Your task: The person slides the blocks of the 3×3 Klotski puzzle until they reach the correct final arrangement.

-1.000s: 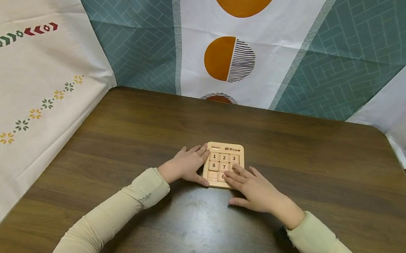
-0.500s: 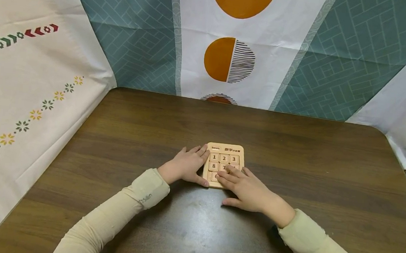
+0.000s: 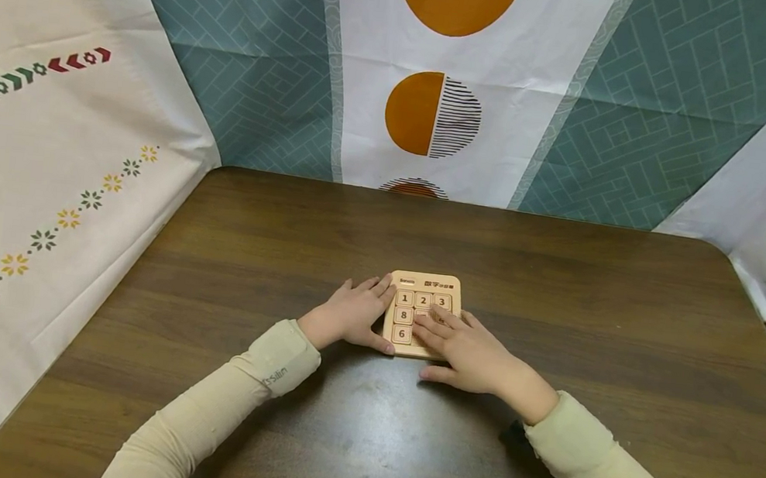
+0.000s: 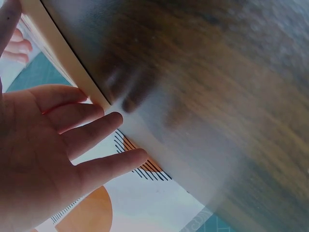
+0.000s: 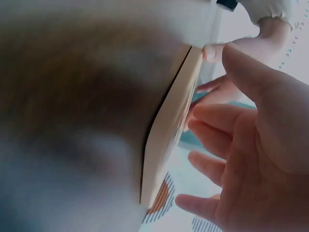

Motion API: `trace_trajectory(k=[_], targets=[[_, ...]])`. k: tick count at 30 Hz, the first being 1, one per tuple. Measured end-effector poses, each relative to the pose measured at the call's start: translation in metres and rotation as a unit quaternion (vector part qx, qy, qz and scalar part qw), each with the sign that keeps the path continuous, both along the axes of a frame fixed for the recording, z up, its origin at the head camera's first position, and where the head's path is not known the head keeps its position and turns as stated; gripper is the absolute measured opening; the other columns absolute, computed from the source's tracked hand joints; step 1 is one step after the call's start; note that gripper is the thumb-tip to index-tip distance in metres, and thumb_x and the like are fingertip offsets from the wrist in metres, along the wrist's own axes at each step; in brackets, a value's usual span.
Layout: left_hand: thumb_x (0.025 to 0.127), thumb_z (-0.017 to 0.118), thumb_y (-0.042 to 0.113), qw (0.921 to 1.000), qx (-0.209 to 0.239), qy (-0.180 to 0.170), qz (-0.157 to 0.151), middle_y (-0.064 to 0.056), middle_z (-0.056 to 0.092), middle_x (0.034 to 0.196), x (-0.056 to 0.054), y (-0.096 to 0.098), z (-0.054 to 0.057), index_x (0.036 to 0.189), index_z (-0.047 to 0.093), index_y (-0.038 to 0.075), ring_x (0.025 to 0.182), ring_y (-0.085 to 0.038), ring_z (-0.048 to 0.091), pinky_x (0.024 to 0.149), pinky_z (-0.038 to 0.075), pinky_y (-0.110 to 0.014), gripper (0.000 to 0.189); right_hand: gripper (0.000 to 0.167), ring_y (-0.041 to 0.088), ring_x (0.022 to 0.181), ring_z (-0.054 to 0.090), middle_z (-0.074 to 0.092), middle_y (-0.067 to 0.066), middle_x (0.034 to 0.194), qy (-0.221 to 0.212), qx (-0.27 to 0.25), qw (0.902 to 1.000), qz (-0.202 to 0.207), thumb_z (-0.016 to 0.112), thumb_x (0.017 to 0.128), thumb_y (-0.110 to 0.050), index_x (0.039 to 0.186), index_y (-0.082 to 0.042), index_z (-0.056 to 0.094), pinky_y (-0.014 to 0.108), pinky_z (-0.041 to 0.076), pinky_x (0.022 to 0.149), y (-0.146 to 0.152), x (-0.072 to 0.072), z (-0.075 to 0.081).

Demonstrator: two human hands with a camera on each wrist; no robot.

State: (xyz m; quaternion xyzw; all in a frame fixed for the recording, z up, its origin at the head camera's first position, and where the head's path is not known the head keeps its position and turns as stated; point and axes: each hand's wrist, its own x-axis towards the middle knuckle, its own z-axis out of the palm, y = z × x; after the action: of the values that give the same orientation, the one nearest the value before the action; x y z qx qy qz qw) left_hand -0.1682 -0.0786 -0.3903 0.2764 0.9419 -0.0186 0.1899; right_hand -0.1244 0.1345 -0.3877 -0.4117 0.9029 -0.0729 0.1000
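Observation:
A wooden number slide puzzle (image 3: 417, 282) lies flat on the table, its square tiles marked with black digits. Tiles 1, 2 and 3 form the top row, 8 starts the middle one, and tile 6 (image 3: 402, 334) sits in the lower left corner. My left hand (image 3: 356, 310) rests along the left edge, thumb at the near corner and fingers fairly straight. In the left wrist view its fingertips meet the puzzle's pale side (image 4: 63, 48). My right hand (image 3: 472, 351) lies over the right part with extended fingers at the middle tiles, hiding several. Its thumb is off the board.
The dark wooden table (image 3: 299, 238) extends around the puzzle on all sides. Behind it hangs a patterned teal and white cloth (image 3: 369, 35). A white cloth (image 3: 46, 172) with a floral border drapes at the left.
My right hand shifted left, and tile 6 slid from the bottom middle to the bottom left corner. Its fingers then moved slightly up toward the middle row. My left hand stayed put.

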Motion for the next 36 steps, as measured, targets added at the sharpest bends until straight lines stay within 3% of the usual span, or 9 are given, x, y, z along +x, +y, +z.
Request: trace_trajectory(k=[5,25,36], targets=[[0.070,0.059,0.068,1.0000,-0.003,0.001,0.001,-0.012,0.010,0.151,0.000,0.000,-0.001,0.145,0.020,0.004,0.135,-0.028,0.019,0.101,0.023,-0.055,0.106,0.068,0.032,0.135,0.019,0.033,0.009,0.144,-0.011,0.009,0.9996,-0.022,0.056,0.086,-0.047,0.138,-0.005,0.040,0.060,0.021,0.099,0.006,-0.001,-0.001],[0.071,0.060,0.067,1.0000,-0.001,0.003,-0.001,-0.012,0.011,0.151,0.001,0.000,0.001,0.145,0.022,0.004,0.135,-0.028,0.020,0.100,0.025,-0.055,0.104,0.066,0.031,0.134,0.022,0.037,0.009,0.142,0.004,-0.006,0.9999,0.011,0.053,0.087,-0.048,0.135,-0.004,0.043,0.059,0.021,0.099,0.011,0.018,-0.002],[0.071,0.058,0.068,1.0000,-0.006,0.001,-0.004,-0.012,0.009,0.151,0.001,0.000,0.001,0.145,0.020,0.006,0.136,-0.027,0.018,0.101,0.024,-0.055,0.104,0.063,0.033,0.132,0.026,0.043,0.009,0.138,0.046,-0.001,0.9977,-0.050,0.059,0.085,-0.043,0.132,-0.004,0.048,0.060,0.024,0.097,0.026,0.001,-0.001]])
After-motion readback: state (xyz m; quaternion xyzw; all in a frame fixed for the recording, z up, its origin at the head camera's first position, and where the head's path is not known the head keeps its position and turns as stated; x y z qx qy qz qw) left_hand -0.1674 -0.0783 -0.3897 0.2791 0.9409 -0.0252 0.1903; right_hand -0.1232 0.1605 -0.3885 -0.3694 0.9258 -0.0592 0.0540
